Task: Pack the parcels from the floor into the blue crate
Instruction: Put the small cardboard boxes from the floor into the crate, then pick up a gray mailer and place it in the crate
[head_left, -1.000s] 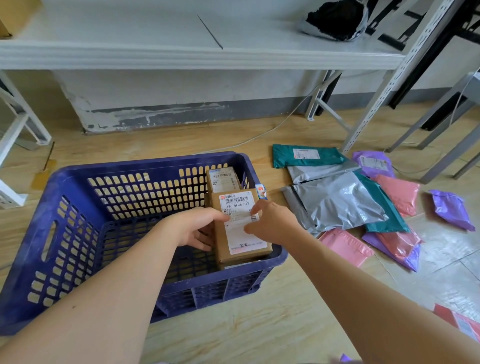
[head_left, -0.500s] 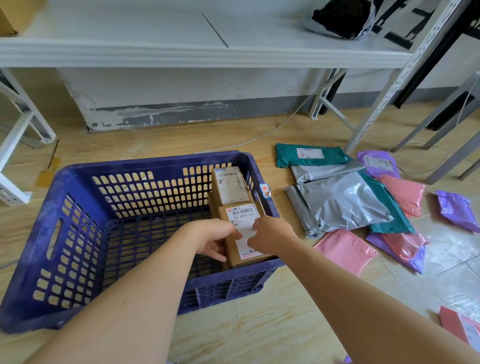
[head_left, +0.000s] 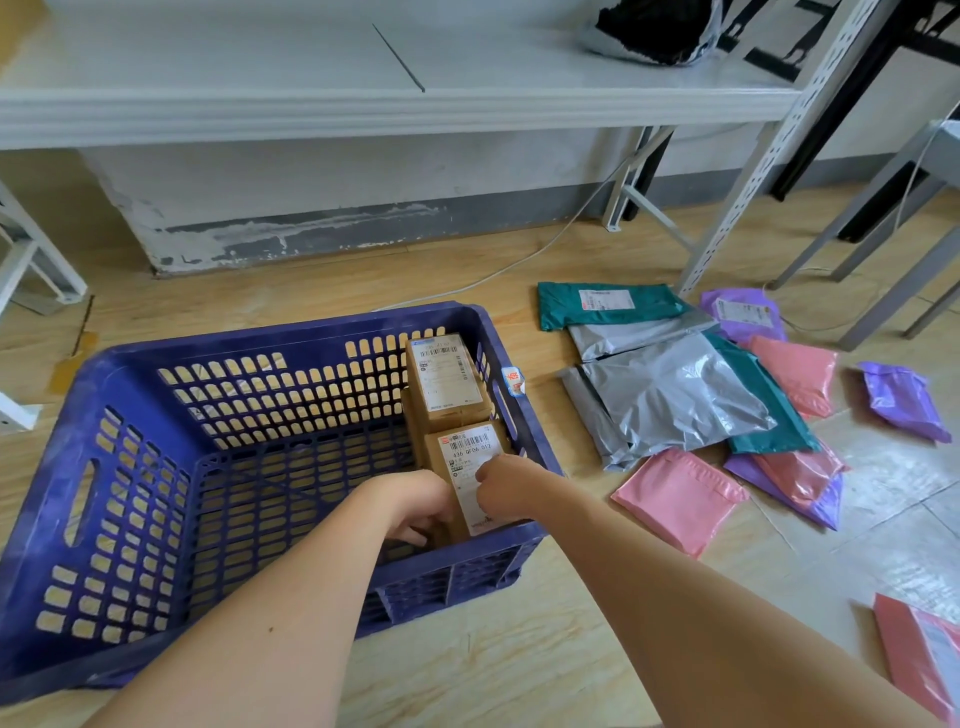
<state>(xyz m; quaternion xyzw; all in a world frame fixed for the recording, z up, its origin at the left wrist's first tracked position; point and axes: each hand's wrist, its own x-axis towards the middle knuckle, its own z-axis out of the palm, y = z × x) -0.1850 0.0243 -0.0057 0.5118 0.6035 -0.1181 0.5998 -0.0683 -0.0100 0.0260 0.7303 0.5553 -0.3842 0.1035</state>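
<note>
Lowered since a second ago, the labelled cardboard box (head_left: 470, 467) sits in the near right corner of the blue crate (head_left: 291, 332), its sides gripped by the left hand (head_left: 415, 506) and right hand (head_left: 506, 486), where it may jam against the far cardboard box (head_left: 447, 379) or trap a hand against the wall.

Perforated plastic crate (head_left: 130, 395), matt cardboard boxes (head_left: 447, 384), glossy plastic mailers (head_left: 670, 395), wood-grain floor (head_left: 493, 665).

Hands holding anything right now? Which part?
Yes: both hold the nearer cardboard box inside the blue crate; the left hand grips its left side, the right hand its right edge, at the near end.
</note>
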